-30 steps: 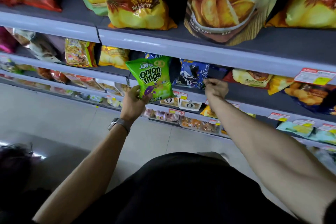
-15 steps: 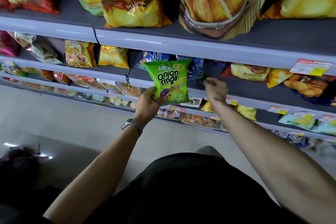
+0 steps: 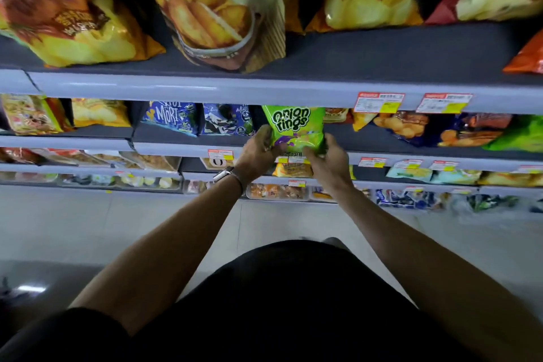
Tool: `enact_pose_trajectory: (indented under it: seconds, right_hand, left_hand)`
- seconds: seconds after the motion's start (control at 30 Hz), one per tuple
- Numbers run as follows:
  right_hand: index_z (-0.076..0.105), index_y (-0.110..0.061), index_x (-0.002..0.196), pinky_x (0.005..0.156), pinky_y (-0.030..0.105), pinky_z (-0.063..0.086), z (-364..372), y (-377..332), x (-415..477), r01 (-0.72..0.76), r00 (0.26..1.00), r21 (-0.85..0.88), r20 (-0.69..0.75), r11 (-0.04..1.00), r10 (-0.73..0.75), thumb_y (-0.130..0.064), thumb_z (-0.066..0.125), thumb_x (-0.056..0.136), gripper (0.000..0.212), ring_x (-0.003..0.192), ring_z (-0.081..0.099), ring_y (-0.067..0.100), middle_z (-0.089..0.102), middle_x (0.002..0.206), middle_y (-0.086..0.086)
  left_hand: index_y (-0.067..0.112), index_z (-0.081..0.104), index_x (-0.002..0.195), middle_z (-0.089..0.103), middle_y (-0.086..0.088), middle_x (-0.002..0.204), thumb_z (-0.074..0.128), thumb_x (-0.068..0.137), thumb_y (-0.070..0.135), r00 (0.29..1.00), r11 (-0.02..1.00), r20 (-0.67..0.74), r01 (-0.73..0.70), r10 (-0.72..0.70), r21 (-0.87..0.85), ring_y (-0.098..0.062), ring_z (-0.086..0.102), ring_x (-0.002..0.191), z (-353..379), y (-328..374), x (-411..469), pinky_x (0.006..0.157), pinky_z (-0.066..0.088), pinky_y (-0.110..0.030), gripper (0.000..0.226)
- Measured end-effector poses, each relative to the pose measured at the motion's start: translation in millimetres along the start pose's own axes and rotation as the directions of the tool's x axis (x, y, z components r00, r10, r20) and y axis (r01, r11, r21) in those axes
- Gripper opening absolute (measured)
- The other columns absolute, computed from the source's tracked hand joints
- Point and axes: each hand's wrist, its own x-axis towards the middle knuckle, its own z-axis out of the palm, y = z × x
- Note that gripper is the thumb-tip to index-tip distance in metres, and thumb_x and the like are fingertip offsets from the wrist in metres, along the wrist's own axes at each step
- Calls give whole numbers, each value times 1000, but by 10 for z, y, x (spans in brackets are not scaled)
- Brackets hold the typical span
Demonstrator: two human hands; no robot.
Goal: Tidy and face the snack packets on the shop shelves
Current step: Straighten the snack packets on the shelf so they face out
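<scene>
The onion rings packet (image 3: 296, 129) stands upright, long axis vertical, its front facing out toward the camera. It is glossy bright green with a purple splash low on the front, and "onion rings" is printed in dark, white-edged letters. It sits at the front of the shelf (image 3: 370, 138) to the right of the blue packet (image 3: 170, 119) lettered "MORI", with a second blue packet (image 3: 226, 120) between them. The left hand (image 3: 258, 150) has its grip clamped on the lower left edge. The right hand (image 3: 329, 161) has its grip clamped on the lower right corner.
</scene>
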Motion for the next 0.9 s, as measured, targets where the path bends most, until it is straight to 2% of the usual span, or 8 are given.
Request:
enact_pose_trajectory:
  seconds: [0.1,0.2,0.33,0.47,0.63,0.73,0.8,0.9]
  right_hand:
    - [60,-11,131,79,26,47,-168,74,251,-24,1000,-72,-11,997,23,-24,69,97,37,100,66,24,72,111,6]
    - [57,-12,136,90,35,53,-247,176,402,-46,999,-134,-4,990,46,-26,70,97,43,108,66,28,72,119,9]
    - [53,-10,135,84,24,42,-309,262,450,-35,997,-120,61,992,43,-20,68,98,41,108,65,23,70,122,7]
    - [57,-9,129,82,24,40,-344,364,467,-42,995,-131,84,991,53,-26,69,98,38,103,63,20,70,120,7]
    - [58,-5,119,74,24,38,-371,404,471,-56,994,-126,86,990,67,-22,65,100,27,97,64,25,67,105,3]
    - [58,-6,124,80,27,42,-370,392,462,-112,989,-132,78,985,123,-24,62,100,30,106,65,30,69,117,11]
    - [56,-9,136,85,26,41,-366,365,400,-143,986,-149,67,979,154,-23,64,99,40,117,62,30,67,129,11]
    - [45,-11,152,103,32,42,-378,290,229,-185,979,-210,50,960,199,-23,65,97,59,135,51,30,55,149,11]
  left_hand:
    - [7,49,98,53,-8,81,73,93,40,1000,999,-12,28,-28,30,-25,45,77,233,122,190,64,38,-38,41]
    - [10,61,119,75,-8,106,61,86,63,1000,999,-1,27,-27,17,-33,68,94,440,-3,361,82,55,-49,63]
    - [14,62,128,75,-5,119,60,84,62,999,999,-33,40,-39,12,-34,70,110,575,-18,355,88,57,-51,65]
    - [7,60,128,73,-15,122,64,87,49,991,990,-50,126,-122,65,-38,67,112,598,196,276,89,55,-49,58]
    - [9,57,138,69,-13,131,70,99,37,977,973,-49,213,-209,86,-34,65,118,578,295,250,83,46,-33,50]
    - [9,52,145,65,-15,137,70,99,34,970,963,-54,244,-239,115,-34,62,121,567,295,198,83,41,-30,55]
    - [6,49,147,64,-17,139,71,99,25,968,957,-60,248,-242,152,-36,60,124,552,315,140,87,44,-33,56]
    - [6,48,150,62,-18,142,69,97,18,970,952,-89,241,-228,189,-38,57,129,494,343,23,97,47,-39,58]
